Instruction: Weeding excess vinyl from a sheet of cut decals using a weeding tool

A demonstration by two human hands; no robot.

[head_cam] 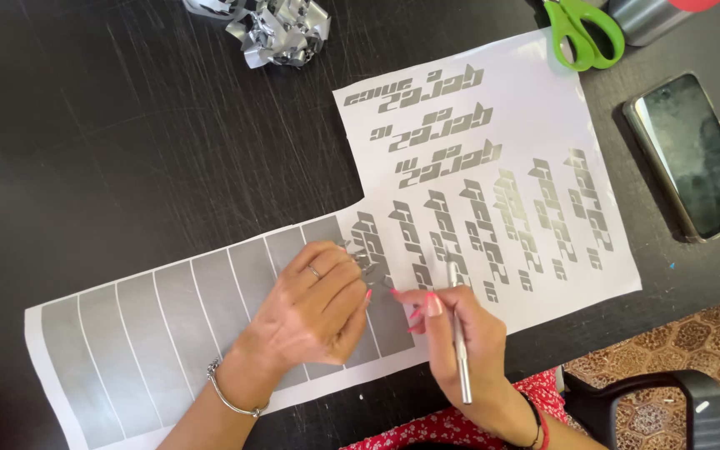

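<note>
Head view | left hand [314,312] lower centre, fingers flat on silver vinyl sheet [427,250], holding nothing | right hand [460,333] fingers closed on metal weeding tool [458,342] | advice: press beside the cut, lift slowly at shallow angle.

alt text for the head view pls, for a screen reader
Left hand presses on a white backing sheet of silver vinyl decals on a black table, while the right hand holds a thin metal tool. Green scissors, a phone and crumpled silver scrap lie nearby.
</note>
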